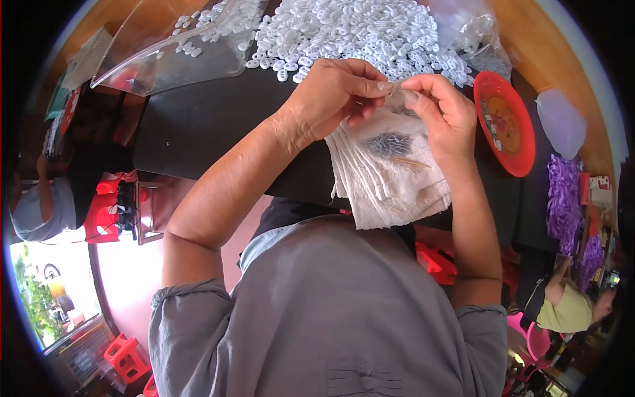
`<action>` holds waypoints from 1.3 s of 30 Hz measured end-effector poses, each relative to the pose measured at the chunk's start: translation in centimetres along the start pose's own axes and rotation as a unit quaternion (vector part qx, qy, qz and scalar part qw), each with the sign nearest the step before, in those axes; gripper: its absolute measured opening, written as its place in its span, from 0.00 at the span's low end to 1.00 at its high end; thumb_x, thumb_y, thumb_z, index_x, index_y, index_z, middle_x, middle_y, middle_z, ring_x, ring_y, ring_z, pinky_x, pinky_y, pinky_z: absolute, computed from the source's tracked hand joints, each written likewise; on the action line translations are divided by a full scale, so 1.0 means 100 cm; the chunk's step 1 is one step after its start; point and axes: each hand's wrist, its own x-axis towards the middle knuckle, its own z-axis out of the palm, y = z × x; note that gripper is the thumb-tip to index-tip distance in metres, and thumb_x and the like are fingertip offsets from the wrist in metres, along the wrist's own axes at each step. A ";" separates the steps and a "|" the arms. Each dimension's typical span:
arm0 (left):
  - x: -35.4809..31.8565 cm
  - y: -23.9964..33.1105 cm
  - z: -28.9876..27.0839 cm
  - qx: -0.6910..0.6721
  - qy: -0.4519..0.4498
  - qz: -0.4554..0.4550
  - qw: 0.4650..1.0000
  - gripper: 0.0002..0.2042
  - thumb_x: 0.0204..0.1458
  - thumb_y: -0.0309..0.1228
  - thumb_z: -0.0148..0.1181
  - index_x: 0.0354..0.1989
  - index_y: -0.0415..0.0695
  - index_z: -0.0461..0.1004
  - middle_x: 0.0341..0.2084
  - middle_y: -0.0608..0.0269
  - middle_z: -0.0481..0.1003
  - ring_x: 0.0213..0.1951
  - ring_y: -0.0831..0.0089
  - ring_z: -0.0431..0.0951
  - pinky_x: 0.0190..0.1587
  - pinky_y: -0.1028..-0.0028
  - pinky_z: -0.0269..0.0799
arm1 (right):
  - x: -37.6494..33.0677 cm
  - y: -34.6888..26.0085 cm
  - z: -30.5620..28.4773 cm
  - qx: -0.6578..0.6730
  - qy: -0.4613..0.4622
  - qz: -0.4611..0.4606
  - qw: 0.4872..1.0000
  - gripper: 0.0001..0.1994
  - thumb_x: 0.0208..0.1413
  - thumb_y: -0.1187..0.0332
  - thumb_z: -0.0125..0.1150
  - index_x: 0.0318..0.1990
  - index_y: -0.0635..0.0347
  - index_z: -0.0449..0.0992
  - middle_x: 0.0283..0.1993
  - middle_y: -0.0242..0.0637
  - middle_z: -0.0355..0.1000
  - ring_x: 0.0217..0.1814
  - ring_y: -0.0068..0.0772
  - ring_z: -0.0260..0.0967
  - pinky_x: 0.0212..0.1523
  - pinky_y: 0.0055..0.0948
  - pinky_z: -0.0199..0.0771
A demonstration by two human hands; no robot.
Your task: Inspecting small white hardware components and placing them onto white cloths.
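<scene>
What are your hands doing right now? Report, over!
Left hand and right hand pinch a small clear piece together. Folded white cloth below, small grey parts on it. Nothing blocking.

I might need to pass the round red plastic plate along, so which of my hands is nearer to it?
Right. Your right hand is just left of the round red plastic plate, above the folded white cloth; your left hand sits farther left, beyond the right one.

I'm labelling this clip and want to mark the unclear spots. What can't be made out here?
Head view:
- What the left hand and right hand pinch: fingertips cover it.
- Small dark pieces on the folded white cloth: too small to identify.
- Red plate contents: tiny, distorted near the rim.
</scene>
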 end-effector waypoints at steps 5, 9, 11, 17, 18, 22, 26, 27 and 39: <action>0.000 -0.001 0.000 -0.023 -0.010 -0.003 1.000 0.06 0.54 0.26 0.60 0.37 0.37 0.74 0.24 0.63 0.75 0.21 0.78 0.73 0.18 0.80 0.65 | -0.001 0.000 0.003 0.000 0.006 0.001 1.000 0.05 0.56 0.78 0.59 0.39 0.67 0.75 0.34 0.30 0.74 0.33 0.16 0.68 0.37 0.18 0.70; -0.001 -0.002 0.000 -0.057 -0.029 -0.011 0.998 0.05 0.55 0.25 0.59 0.36 0.36 0.74 0.24 0.62 0.75 0.21 0.77 0.74 0.17 0.79 0.67 | 0.000 -0.003 0.004 -0.017 0.009 0.001 1.000 0.05 0.56 0.77 0.59 0.39 0.67 0.75 0.34 0.30 0.74 0.34 0.17 0.68 0.37 0.18 0.70; -0.001 -0.003 0.000 -0.064 -0.025 -0.008 0.998 0.05 0.55 0.24 0.58 0.37 0.36 0.73 0.24 0.61 0.75 0.21 0.76 0.74 0.17 0.79 0.67 | -0.001 -0.002 0.005 -0.006 0.021 -0.010 1.000 0.05 0.56 0.77 0.59 0.39 0.67 0.75 0.34 0.30 0.74 0.34 0.17 0.69 0.37 0.18 0.70; -0.003 -0.003 0.005 -0.092 -0.019 -0.004 0.996 0.04 0.54 0.22 0.58 0.36 0.33 0.73 0.23 0.57 0.75 0.20 0.74 0.75 0.15 0.78 0.67 | 0.000 -0.004 0.006 -0.014 0.032 -0.025 0.999 0.04 0.56 0.77 0.60 0.38 0.67 0.75 0.34 0.31 0.75 0.34 0.17 0.69 0.37 0.18 0.70; -0.003 -0.002 0.006 -0.106 -0.013 -0.001 0.994 0.04 0.52 0.20 0.59 0.34 0.32 0.73 0.22 0.56 0.75 0.19 0.73 0.75 0.14 0.77 0.66 | 0.000 -0.005 0.005 -0.030 0.029 -0.034 0.999 0.04 0.56 0.77 0.60 0.38 0.67 0.75 0.34 0.31 0.75 0.34 0.17 0.69 0.37 0.18 0.70; -0.004 -0.001 0.008 -0.092 -0.004 -0.001 0.996 0.04 0.53 0.20 0.59 0.34 0.31 0.73 0.22 0.56 0.75 0.19 0.73 0.75 0.14 0.77 0.66 | 0.000 -0.003 0.006 -0.039 0.030 -0.043 0.998 0.04 0.56 0.77 0.60 0.38 0.67 0.75 0.34 0.31 0.75 0.34 0.17 0.69 0.37 0.18 0.70; -0.005 -0.002 0.008 -0.105 0.005 0.009 0.994 0.04 0.53 0.20 0.59 0.33 0.32 0.72 0.21 0.56 0.75 0.18 0.73 0.74 0.14 0.77 0.65 | 0.001 -0.007 0.009 -0.048 0.049 -0.067 0.995 0.03 0.54 0.80 0.57 0.35 0.65 0.74 0.30 0.36 0.75 0.30 0.26 0.72 0.33 0.23 0.71; -0.006 -0.002 0.007 -0.111 0.008 0.011 0.994 0.04 0.53 0.20 0.59 0.33 0.32 0.72 0.21 0.56 0.75 0.18 0.73 0.74 0.14 0.77 0.65 | 0.001 -0.007 0.009 -0.048 0.055 -0.069 0.995 0.03 0.53 0.80 0.57 0.35 0.66 0.74 0.30 0.36 0.74 0.30 0.26 0.72 0.32 0.23 0.71; -0.012 -0.001 0.014 -0.043 0.021 0.023 0.999 0.02 0.52 0.21 0.59 0.32 0.35 0.73 0.21 0.59 0.75 0.18 0.76 0.73 0.15 0.80 0.61 | -0.002 -0.009 0.008 -0.080 0.037 -0.092 0.992 0.03 0.56 0.77 0.60 0.36 0.67 0.75 0.31 0.31 0.73 0.32 0.18 0.68 0.35 0.18 0.69</action>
